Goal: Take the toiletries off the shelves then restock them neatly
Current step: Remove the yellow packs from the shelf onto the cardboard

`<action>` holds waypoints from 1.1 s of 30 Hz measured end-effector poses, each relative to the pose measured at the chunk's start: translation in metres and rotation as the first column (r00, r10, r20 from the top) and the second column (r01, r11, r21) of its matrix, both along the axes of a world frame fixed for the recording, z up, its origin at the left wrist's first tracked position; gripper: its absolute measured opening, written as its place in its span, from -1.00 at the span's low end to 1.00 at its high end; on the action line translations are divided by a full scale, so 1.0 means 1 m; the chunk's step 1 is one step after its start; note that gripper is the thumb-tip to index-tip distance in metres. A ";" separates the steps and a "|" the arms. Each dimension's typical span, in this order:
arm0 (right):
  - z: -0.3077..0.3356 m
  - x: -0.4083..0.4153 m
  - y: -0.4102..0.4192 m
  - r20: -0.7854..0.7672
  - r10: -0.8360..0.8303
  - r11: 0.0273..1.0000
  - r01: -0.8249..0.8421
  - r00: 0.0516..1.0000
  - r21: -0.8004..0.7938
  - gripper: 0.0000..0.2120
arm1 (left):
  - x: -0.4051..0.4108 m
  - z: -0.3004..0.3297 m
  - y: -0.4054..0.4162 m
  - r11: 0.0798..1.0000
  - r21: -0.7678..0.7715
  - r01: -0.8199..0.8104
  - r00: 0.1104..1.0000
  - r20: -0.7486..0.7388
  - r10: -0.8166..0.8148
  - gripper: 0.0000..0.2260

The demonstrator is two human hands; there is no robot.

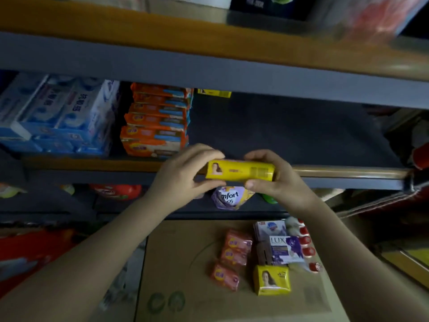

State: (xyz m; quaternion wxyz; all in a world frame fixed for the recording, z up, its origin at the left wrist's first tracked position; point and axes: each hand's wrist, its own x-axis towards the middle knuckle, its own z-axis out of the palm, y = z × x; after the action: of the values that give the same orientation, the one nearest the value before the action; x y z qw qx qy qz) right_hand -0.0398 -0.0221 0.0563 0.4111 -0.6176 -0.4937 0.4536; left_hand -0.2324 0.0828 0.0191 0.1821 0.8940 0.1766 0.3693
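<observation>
Middle shelf [301,135], left end: blue-and-white boxes [58,117] stacked in a block; just right of them, orange packs [155,126] stacked in a column at the shelf front; right of that column the shelf floor is bare dark surface, with one yellow pack [214,93] at the back wall.

Lower shelf, below the front rail: a red item [116,191] at left, blurred; a purple pouch [229,197] at centre, partly hidden by the hands.

Left hand [183,175]: fingers curled over the top of the left end of the yellow box [240,170], thumb under it; grip closed on the box. The yellow box lies level and lengthwise between both hands, held in front of the middle shelf's front rail, not resting on the shelf. Right hand [276,180]: fingers curled over the right end, thumb under the lower edge; grip closed on the same box.

Carton [181,263] below the hands, top face up; on it, left to right: three pink soap packs [232,259] in a loose column, touching or nearly so; a yellow soap pack [271,280] just right of the lowest pink one; above it a purple box [286,249] and a pale box [270,228], touching; a row of small red items [306,247] along the right side, too blurred to identify.
</observation>
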 end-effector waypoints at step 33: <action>-0.208 0.092 -0.233 -0.001 -0.549 0.698 0.458 0.836 -0.550 -0.87 | 0.109 -0.138 -0.188 -0.113 -0.846 -0.520 0.851 -0.502 -0.157 -0.83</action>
State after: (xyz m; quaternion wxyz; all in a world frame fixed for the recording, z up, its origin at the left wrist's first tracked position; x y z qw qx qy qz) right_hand 0.0523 -0.2554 -0.1521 0.3724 -0.7779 -0.1250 0.4905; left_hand -0.1237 -0.1057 -0.1192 0.6734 0.4846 0.5526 -0.0792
